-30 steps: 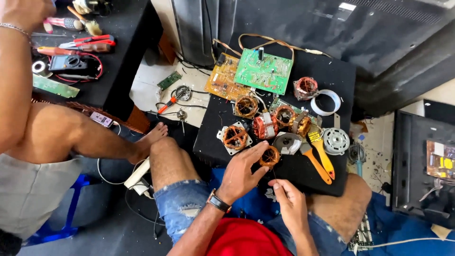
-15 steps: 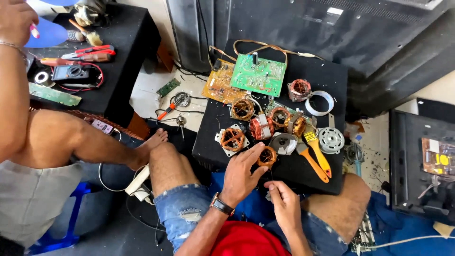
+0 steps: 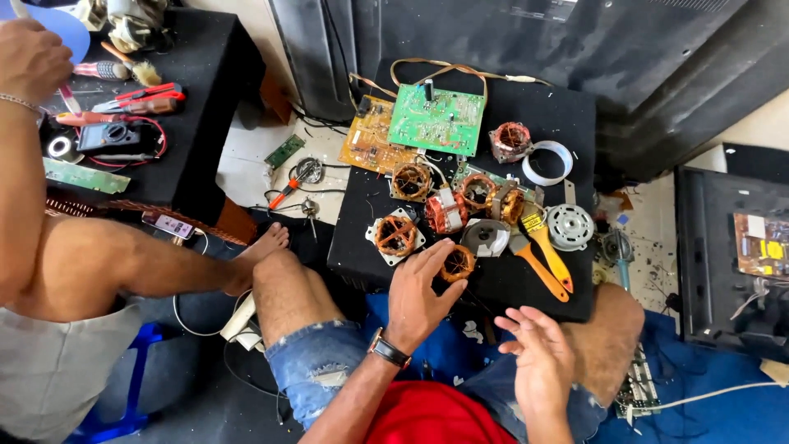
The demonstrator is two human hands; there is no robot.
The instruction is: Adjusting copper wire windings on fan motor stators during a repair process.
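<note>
**Fingers on a copper coil at the tabletop's near edge**

The left hand (image 3: 417, 288) curls its fingertips around a small copper-wound coil (image 3: 457, 263), low centre of the frame, on the black tabletop (image 3: 567, 115). The right hand (image 3: 538, 355) hovers lower right, fingers spread, holding nothing. Just above lie more wound coils (image 3: 397, 235), orange-handled pliers (image 3: 538, 255) and a green circuit board (image 3: 436, 120).
</note>
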